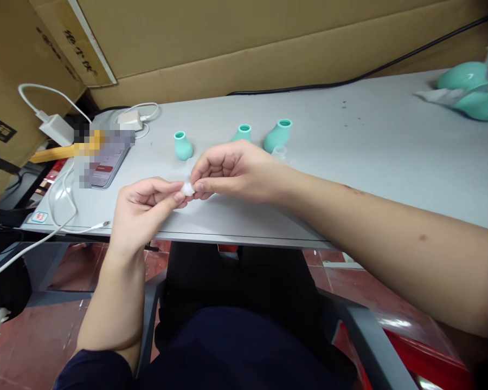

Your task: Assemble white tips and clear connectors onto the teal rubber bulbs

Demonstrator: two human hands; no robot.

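Observation:
Between my two hands, just above the front of the grey table (350,162), is a small white translucent piece (187,189). Thumb and fingers of my left hand (152,206) pinch it from the left. My right hand (228,173) has its thumb and fingertips closed on its right side. Beyond the hands stand a small teal bulb-shaped piece with an open neck (183,146), a second teal bulb (244,132) partly hidden by my right hand, and a larger tilted teal bulb (278,136). A clear cup-like piece (280,153) lies by my right wrist.
At the left lie a phone (110,165), white chargers (130,120) and a loose white cable (85,230). Teal objects with crumpled wrapping (467,89) sit at the far right. Cardboard (228,49) lines the back, with a black cable (309,86) before it.

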